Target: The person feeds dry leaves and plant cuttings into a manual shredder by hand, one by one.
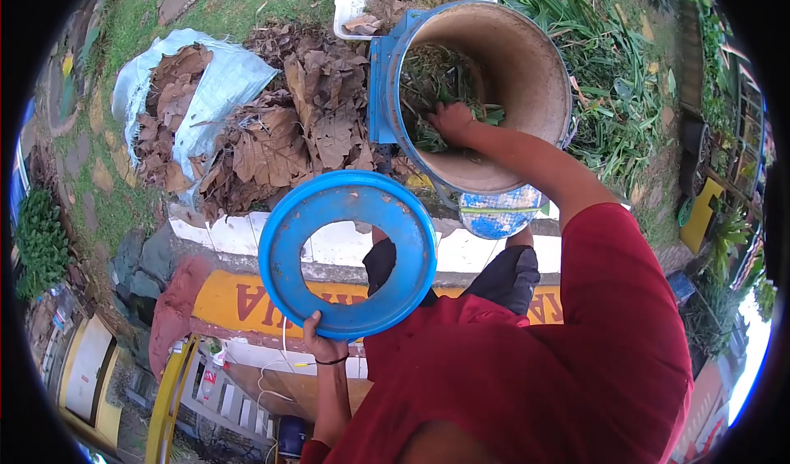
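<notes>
My left hand [322, 342] grips the lower rim of a blue plastic ring-shaped lid [278, 246] with a wide hole in its middle. The lid is held in front of my body, tilted up towards me. My right hand [453, 123] reaches down inside a large blue drum [527, 73] with a brownish inner wall. Its fingers look curled among green plant cuttings [429, 73] at the bottom, and the fingertips are partly hidden by them. A round blue-and-white worn piece [500, 214] is at the drum's near edge.
Dry brown leaves [271, 147] are heaped left of the drum, beside a light-blue sack [218, 85] holding more. A white tray [354, 3] with dry matter stands behind. Long green leaves [613, 85] pile up on the right. A painted yellow ledge [222, 299] runs below.
</notes>
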### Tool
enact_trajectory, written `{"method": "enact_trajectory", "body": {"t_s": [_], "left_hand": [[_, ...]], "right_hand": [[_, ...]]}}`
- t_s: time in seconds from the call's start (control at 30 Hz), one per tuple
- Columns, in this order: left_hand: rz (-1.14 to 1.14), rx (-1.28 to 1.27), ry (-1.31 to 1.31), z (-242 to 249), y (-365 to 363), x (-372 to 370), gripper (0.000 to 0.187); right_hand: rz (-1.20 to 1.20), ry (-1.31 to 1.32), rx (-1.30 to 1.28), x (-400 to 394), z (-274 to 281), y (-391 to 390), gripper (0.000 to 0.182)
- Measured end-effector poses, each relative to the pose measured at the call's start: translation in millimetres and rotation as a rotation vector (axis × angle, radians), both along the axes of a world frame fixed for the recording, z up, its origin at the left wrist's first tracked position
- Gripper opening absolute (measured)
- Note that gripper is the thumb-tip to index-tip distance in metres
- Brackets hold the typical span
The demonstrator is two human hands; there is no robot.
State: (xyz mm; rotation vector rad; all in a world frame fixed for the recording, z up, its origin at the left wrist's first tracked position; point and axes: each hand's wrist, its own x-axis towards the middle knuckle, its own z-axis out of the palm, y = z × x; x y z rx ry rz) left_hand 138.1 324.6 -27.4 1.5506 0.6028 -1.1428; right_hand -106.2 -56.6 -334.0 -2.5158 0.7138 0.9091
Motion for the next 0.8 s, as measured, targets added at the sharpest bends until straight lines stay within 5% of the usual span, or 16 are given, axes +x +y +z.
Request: {"method": "enact_trajectory", "body": {"t_s": [0.2, 0.37, 0.43, 0.57, 0.7, 0.77, 0.8], "left_hand": [[0.007, 0.012, -0.051, 6, -14, -5, 0.041], [0.018, 0.019, -0.043, -8, 5, -3, 0.042], [-0.003, 0.0, -0.04, -10, 6, -3, 0.041], [0.004, -0.009, -0.019, -1, -11, -12, 0.039], [0.047, 0.011, -0.002, -15, 14, -12, 0.037], [0.063, 0.023, 0.009, -18, 16, -16, 0.037], [0.065, 0.023, 0.013, -18, 15, -18, 0.037]], "right_hand": [[0.177, 0.251, -0.043, -20, 67, -78, 0.058], [-0.005, 0.294, -0.04, 6, 83, -100, 0.063], [-0.097, 0.303, 0.027, 11, 62, -92, 0.065], [-0.354, 0.209, 0.277, 3, -91, -35, 0.078], [-0.067, 0.249, 0.36, 43, -30, 2, 0.074], [-0.467, 0.368, 0.216, 45, -27, 14, 0.067], [-0.466, 0.372, 0.214, 43, -15, 14, 0.067]]}}
